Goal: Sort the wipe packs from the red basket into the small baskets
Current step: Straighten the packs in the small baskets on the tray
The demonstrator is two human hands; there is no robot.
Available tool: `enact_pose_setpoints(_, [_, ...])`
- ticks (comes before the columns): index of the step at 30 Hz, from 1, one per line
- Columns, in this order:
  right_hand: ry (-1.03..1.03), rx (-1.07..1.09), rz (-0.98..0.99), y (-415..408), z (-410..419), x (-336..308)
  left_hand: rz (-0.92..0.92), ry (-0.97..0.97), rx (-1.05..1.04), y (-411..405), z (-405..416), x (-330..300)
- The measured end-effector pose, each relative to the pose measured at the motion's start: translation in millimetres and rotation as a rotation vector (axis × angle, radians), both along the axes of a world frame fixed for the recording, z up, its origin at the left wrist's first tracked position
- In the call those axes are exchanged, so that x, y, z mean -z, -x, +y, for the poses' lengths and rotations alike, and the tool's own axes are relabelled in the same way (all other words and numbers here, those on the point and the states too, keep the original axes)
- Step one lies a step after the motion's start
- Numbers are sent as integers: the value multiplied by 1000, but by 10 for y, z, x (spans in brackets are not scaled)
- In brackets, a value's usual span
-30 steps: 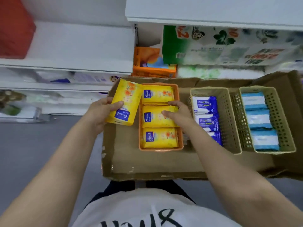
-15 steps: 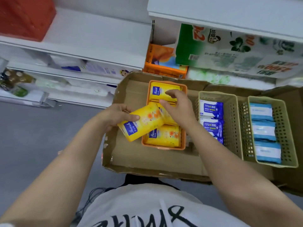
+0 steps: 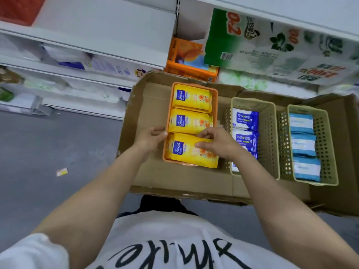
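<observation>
An orange small basket (image 3: 215,98) sits in a cardboard tray and holds yellow wipe packs in three rows. The nearest yellow wipe pack (image 3: 186,154) lies on top, tilted, with its near edge over the basket's rim. My right hand (image 3: 217,144) pinches this pack's far edge, thumb flat on its face. My left hand (image 3: 151,138) rests against the basket's left rim, fingers loosely curled, holding nothing. A beige basket (image 3: 270,133) holds blue-and-white packs (image 3: 245,118). A second beige basket (image 3: 322,148) holds light blue packs (image 3: 301,123). A red basket (image 3: 15,8) shows partly at the top left.
The cardboard tray (image 3: 174,177) has raised flaps around the baskets. White shelves (image 3: 87,28) with packaged goods stand behind, with an orange box (image 3: 186,61) and a large green-and-white pack (image 3: 272,45). Grey floor (image 3: 48,148) lies to the left, with a scrap of paper on it.
My left hand laid its yellow pack into the near end of the orange basket and let go. My right hand moved from the far packs onto this pack.
</observation>
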State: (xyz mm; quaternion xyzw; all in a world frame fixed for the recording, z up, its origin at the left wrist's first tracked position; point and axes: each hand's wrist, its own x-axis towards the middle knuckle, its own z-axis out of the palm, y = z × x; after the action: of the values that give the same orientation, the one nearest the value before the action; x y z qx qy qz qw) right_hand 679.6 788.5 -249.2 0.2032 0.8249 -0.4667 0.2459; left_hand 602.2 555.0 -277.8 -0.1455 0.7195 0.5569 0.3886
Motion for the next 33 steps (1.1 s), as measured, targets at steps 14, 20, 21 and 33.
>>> enact_pose_setpoints(14, [-590,-171,267,-59,-400,236,37,-39,-97,0,66,230])
enact_pose_setpoints(20, [-606,-242,317,-29,-470,264,45,-55,-45,11,118,175])
enact_pose_setpoints(21, [-604,-251,311,-22,-458,257,52,-45,-16,10,123,167])
enact_pose_setpoints(33, [-462,214,245,251,4,319,353,55,38,300,393,1])
